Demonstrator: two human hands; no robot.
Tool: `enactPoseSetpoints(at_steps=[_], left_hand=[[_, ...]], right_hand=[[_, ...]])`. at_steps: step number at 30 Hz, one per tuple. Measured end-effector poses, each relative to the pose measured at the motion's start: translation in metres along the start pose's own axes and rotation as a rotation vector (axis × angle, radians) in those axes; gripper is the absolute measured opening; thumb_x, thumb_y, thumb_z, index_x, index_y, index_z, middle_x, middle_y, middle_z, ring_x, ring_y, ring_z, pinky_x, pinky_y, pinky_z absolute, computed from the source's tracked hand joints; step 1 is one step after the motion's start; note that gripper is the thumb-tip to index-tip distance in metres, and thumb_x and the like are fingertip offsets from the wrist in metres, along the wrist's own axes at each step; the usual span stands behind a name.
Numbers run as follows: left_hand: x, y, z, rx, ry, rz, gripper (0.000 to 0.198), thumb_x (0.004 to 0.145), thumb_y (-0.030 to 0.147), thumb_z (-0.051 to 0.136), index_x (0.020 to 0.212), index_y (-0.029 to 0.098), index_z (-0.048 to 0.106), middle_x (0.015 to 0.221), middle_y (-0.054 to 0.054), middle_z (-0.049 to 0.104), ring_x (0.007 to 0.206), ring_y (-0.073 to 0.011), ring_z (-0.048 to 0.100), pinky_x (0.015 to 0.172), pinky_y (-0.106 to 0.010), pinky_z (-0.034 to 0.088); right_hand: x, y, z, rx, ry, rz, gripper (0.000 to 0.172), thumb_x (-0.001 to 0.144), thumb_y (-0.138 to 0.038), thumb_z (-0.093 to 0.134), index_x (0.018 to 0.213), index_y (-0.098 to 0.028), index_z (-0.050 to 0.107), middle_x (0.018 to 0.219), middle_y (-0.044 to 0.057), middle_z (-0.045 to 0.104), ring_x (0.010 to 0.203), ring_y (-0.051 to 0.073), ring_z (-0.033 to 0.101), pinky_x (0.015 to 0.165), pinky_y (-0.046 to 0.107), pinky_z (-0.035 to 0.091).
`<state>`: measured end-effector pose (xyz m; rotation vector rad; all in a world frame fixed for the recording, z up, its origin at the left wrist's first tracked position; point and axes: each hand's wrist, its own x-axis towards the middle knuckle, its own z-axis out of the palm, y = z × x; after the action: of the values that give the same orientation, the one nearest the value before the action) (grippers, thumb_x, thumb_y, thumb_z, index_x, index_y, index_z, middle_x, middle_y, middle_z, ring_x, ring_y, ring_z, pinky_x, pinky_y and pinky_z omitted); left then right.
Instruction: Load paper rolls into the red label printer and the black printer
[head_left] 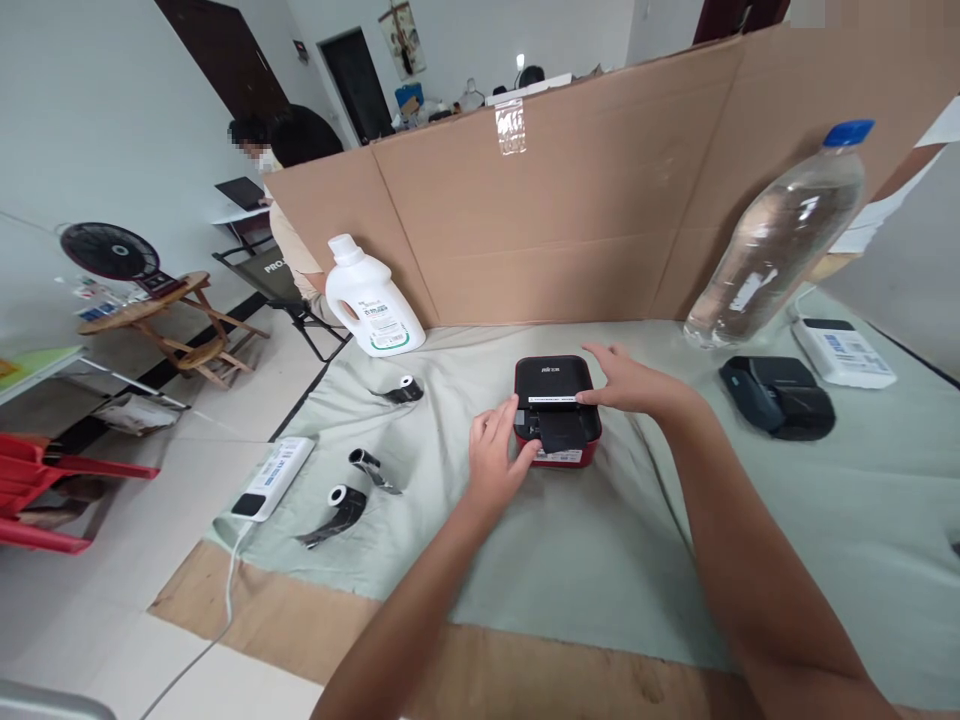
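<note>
A small black and red label printer [553,385] sits on a pale green cloth [585,540] in the middle of the table. My left hand [496,455] rests against its front left corner, fingers spread and the thumb touching the edge. My right hand [628,382] lies on its right side with fingers stretched out, fingertips at the slot on top. Neither hand lifts the printer. Three black label rolls [341,505] [365,462] [403,390] lie to the left on the cloth.
A white detergent jug [371,300] stands at the back left, a clear water bottle [780,235] at the back right. A second black printer [780,395] and a white device [844,350] lie on the right. A power strip [274,477] lies left. A cardboard wall [585,210] closes the back. A person sits beyond it.
</note>
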<state>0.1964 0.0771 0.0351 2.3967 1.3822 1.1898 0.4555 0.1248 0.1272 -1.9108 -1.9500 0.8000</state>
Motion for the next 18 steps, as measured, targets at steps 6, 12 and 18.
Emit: enactPoseSetpoints(at_steps=[6,12,18], left_hand=[[0.005,-0.008,-0.002,-0.008,-0.043,0.091,0.056,0.100,0.043,0.054,0.151,0.020,0.047,0.142,-0.014,0.063,0.126,-0.0268,0.060,0.101,-0.040,0.046],[0.001,-0.008,-0.004,-0.001,-0.086,0.088,0.056,0.101,0.042,0.052,0.153,0.020,0.045,0.146,-0.014,0.061,0.131,-0.0250,0.059,0.099,-0.038,0.047],[0.037,-0.057,-0.055,0.277,-0.016,-0.114,0.045,0.104,0.035,0.043,0.145,0.020,0.056,0.153,-0.013,0.055,0.138,-0.0291,0.052,0.113,-0.046,0.039]], right_hand=[[0.008,0.007,-0.003,0.258,-0.261,0.088,0.080,0.075,-0.048,0.081,0.145,-0.028,0.047,0.120,0.016,0.071,0.091,0.030,0.072,0.063,0.037,0.060],[0.004,0.027,0.012,0.490,-0.289,0.004,0.074,0.082,-0.054,0.076,0.145,-0.030,0.046,0.109,0.011,0.073,0.085,0.024,0.074,0.062,0.031,0.058],[0.023,0.067,0.058,0.969,0.116,-0.053,0.058,0.082,-0.070,0.063,0.111,-0.021,0.061,0.083,0.003,0.064,0.058,0.012,0.057,0.043,0.022,0.037]])
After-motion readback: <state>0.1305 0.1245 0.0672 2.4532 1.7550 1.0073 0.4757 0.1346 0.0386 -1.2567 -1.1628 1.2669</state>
